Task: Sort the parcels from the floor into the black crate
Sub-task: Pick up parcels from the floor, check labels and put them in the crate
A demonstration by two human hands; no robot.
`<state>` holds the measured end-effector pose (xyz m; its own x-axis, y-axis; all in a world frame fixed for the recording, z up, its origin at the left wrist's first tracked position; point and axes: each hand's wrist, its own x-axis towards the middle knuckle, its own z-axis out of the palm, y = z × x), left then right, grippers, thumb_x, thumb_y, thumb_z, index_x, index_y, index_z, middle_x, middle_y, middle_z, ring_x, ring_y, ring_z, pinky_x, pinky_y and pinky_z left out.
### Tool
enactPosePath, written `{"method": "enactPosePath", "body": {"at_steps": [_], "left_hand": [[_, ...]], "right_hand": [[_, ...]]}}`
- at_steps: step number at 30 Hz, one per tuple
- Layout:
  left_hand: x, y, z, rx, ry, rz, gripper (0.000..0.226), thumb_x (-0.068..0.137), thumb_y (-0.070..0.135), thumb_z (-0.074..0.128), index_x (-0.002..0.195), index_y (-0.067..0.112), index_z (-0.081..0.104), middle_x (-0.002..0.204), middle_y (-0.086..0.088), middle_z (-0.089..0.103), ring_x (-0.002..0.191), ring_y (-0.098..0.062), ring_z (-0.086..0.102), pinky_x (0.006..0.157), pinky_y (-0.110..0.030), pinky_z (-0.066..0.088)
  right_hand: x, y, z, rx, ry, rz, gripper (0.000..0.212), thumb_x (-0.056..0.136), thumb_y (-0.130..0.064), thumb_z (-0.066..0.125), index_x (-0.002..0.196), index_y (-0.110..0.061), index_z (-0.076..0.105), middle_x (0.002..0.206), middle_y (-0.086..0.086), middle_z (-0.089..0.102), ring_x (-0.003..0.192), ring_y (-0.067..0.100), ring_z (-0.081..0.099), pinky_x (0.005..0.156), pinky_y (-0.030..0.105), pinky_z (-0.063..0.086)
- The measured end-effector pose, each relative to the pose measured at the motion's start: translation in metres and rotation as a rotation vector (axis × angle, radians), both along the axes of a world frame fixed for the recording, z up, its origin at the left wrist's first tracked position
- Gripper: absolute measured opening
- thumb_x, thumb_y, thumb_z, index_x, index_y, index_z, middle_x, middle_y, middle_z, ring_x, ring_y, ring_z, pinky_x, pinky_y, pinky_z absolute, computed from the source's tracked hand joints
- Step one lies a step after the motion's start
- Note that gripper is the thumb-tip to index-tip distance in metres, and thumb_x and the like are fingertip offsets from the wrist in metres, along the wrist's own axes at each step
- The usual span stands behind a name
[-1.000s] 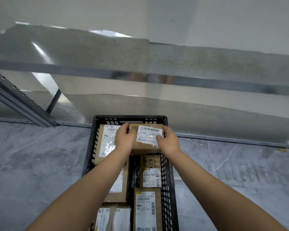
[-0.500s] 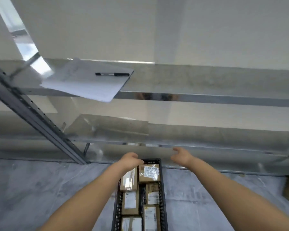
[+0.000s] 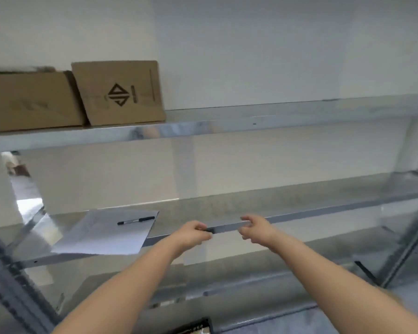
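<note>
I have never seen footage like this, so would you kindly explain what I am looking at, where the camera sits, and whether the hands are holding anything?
No machine here: a person wears one wide-angle camera on the head, so the two bare arms reach out from the bottom of the picture. The left hand and the right hand are raised in front of a metal shelf, and both look empty. On that shelf lies a sheet of paper with a black pen on top. The shelf above carries two cardboard boxes side by side. The black crate for the parcels shows only as a corner at the bottom edge.
</note>
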<state>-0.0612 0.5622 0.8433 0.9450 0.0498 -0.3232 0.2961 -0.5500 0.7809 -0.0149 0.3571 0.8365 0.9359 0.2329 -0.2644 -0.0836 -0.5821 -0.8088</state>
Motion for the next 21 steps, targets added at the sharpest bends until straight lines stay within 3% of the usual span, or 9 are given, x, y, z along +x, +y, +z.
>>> {"method": "enactPosePath", "body": {"at_steps": [6, 9, 13, 15, 21], "left_hand": [[0.006, -0.080, -0.002, -0.101, 0.006, -0.213, 0.038, 0.088, 0.029, 0.061, 0.123, 0.019, 0.052, 0.107, 0.003, 0.059, 0.093, -0.014, 0.059, 0.067, -0.023, 0.040], [0.002, -0.148, -0.004, -0.189, 0.033, -0.289, 0.036, 0.088, 0.026, 0.061, 0.123, 0.020, 0.052, 0.110, 0.001, 0.061, 0.096, -0.016, 0.060, 0.077, -0.028, 0.041], [-0.016, -0.253, -0.002, -0.276, 0.070, -0.452, 0.038, 0.089, 0.027, 0.060, 0.126, 0.020, 0.051, 0.112, 0.000, 0.062, 0.094, -0.014, 0.062, 0.069, -0.023, 0.040], [-0.018, -0.301, -0.002, -0.265, 0.063, -0.550, 0.039, 0.089, 0.029, 0.060, 0.126, 0.020, 0.050, 0.114, 0.000, 0.062, 0.095, -0.013, 0.062, 0.073, -0.026, 0.042], [-0.001, -0.441, 0.005, -0.270, -0.018, -0.604, 0.041, 0.088, 0.031, 0.061, 0.126, 0.020, 0.051, 0.115, -0.001, 0.063, 0.098, -0.015, 0.062, 0.078, -0.030, 0.042]], "right_hand": [[-0.062, -0.082, -0.002, 0.021, 0.028, -0.235, 0.052, 0.089, -0.011, 0.054, 0.139, -0.009, 0.040, 0.100, 0.009, 0.060, 0.087, 0.018, 0.058, 0.065, 0.019, 0.044], [-0.097, -0.150, 0.000, -0.034, 0.032, -0.327, 0.055, 0.089, -0.014, 0.055, 0.141, -0.011, 0.038, 0.106, 0.013, 0.063, 0.089, 0.021, 0.060, 0.071, 0.024, 0.047], [-0.127, -0.252, 0.010, -0.031, 0.011, -0.564, 0.055, 0.090, -0.016, 0.056, 0.141, -0.011, 0.037, 0.107, 0.016, 0.063, 0.081, 0.018, 0.061, 0.068, 0.027, 0.048], [-0.137, -0.297, 0.014, 0.012, 0.009, -0.661, 0.055, 0.090, -0.016, 0.056, 0.141, -0.011, 0.036, 0.105, 0.015, 0.061, 0.073, 0.015, 0.058, 0.062, 0.025, 0.046], [-0.148, -0.419, 0.023, 0.023, -0.039, -0.682, 0.056, 0.090, -0.015, 0.056, 0.142, -0.011, 0.036, 0.123, 0.015, 0.057, 0.080, 0.014, 0.060, 0.059, 0.018, 0.046]]}}
